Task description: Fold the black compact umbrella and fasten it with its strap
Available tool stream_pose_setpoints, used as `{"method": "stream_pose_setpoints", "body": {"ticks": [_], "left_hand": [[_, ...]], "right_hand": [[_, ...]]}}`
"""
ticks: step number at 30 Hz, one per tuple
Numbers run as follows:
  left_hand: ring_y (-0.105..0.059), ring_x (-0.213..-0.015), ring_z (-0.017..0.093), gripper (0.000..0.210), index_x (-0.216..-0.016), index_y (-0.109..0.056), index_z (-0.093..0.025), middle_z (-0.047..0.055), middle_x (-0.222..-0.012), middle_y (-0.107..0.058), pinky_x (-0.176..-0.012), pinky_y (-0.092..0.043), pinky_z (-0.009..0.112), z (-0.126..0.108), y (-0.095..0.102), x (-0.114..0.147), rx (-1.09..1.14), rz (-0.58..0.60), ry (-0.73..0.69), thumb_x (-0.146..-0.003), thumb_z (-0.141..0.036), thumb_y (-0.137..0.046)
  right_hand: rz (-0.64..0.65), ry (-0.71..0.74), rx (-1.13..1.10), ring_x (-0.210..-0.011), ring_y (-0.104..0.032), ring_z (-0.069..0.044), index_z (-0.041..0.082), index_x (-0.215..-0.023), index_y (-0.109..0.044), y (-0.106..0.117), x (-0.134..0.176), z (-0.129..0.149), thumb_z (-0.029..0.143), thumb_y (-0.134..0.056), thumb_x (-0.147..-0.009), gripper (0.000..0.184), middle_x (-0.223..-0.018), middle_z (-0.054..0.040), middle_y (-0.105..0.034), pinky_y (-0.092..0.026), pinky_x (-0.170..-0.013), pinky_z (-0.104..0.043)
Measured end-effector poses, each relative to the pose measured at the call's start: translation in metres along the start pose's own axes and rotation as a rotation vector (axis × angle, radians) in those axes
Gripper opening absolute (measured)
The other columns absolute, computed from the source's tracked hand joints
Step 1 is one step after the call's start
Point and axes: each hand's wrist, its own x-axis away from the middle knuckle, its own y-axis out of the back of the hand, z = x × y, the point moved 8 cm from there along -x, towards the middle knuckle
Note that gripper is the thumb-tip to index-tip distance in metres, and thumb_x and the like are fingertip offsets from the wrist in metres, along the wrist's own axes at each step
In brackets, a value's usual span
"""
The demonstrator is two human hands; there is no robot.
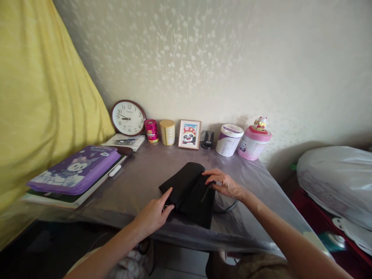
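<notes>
A folded black cloth item (188,182), perhaps a bag, lies near the table's front edge, one layer overlapping another. My left hand (154,213) grips its left edge between thumb and fingers; a small ring-like thing shows by the thumb. Over the right part of the cloth, my right hand (222,184) has its fingers bent in a pinch on a black edge or strap. A dark strap (226,209) curves on the table beside the cloth, below my right hand. What lies inside the folds is hidden.
On the left, a purple folder (75,166) rests on books. Along the wall stand a clock (128,117), a pink can (151,131), a yellow tub (167,132), a framed panda picture (189,134), a black device (208,140) and two tubs (229,140). Bagged items (337,182) lie at right.
</notes>
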Motion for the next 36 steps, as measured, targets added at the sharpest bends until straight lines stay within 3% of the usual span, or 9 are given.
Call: {"method": "stream_pose_setpoints", "body": {"ticks": [4, 11, 26, 31, 33, 36], "left_hand": [[-0.060, -0.054, 0.016, 0.057, -0.140, -0.024, -0.014, 0.001, -0.060, -0.063, -0.062, -0.043, 0.027, -0.002, 0.001, 0.001, -0.024, 0.000, 0.007, -0.089, -0.038, -0.033], [-0.063, -0.089, 0.024, 0.057, -0.140, -0.024, -0.013, 0.015, -0.096, -0.067, -0.075, -0.044, 0.033, -0.003, -0.004, -0.001, -0.167, -0.046, -0.055, -0.089, -0.035, -0.036], [-0.063, -0.088, 0.025, 0.058, -0.140, -0.018, -0.010, 0.015, -0.102, -0.065, -0.072, -0.044, 0.031, -0.012, -0.011, 0.006, -0.299, -0.039, -0.078, -0.090, -0.034, -0.033], [-0.065, -0.070, 0.023, 0.076, -0.140, 0.014, -0.008, 0.011, -0.080, -0.069, -0.059, -0.042, 0.027, -0.011, -0.008, 0.009, -0.276, -0.067, 0.005, -0.090, -0.034, -0.037], [-0.065, -0.069, 0.021, 0.078, -0.139, 0.018, -0.012, 0.009, -0.081, -0.069, -0.059, -0.042, 0.026, -0.013, -0.007, 0.009, -0.255, -0.079, -0.024, -0.090, -0.032, -0.039], [-0.065, -0.078, 0.020, 0.068, -0.142, 0.003, -0.025, 0.008, -0.091, -0.067, -0.066, -0.043, 0.027, -0.018, -0.010, 0.008, -0.277, -0.059, -0.140, -0.089, -0.027, -0.040]], "right_hand": [[-0.065, 0.041, 0.052, -0.104, -0.053, -0.018, 0.022, -0.093, -0.061, 0.004, -0.012, 0.009, 0.018, -0.046, -0.087, 0.017, -0.111, -0.0074, -0.059, -0.045, -0.090, -0.037], [-0.163, 0.071, 0.168, -0.098, -0.054, -0.017, 0.021, -0.094, -0.060, -0.005, -0.039, 0.010, 0.019, -0.044, -0.089, 0.017, -0.102, -0.0065, -0.063, -0.044, -0.089, -0.036], [0.022, 0.083, 0.311, -0.098, -0.053, -0.018, 0.021, -0.092, -0.062, -0.047, -0.079, -0.011, 0.024, -0.045, -0.089, 0.017, -0.100, -0.0058, -0.064, -0.040, -0.087, -0.035], [0.041, 0.078, 0.307, -0.095, -0.053, -0.018, 0.020, -0.089, -0.063, -0.053, -0.084, -0.015, 0.025, -0.046, -0.089, 0.018, -0.098, -0.0065, -0.064, -0.040, -0.086, -0.034], [0.047, 0.077, 0.308, -0.094, -0.053, -0.018, 0.020, -0.087, -0.063, -0.055, -0.085, -0.016, 0.025, -0.046, -0.089, 0.018, -0.097, -0.0063, -0.064, -0.041, -0.085, -0.033], [0.054, 0.074, 0.307, -0.093, -0.054, -0.018, 0.019, -0.084, -0.063, -0.057, -0.088, -0.015, 0.024, -0.048, -0.088, 0.017, -0.095, -0.0063, -0.064, -0.041, -0.085, -0.033]]}}
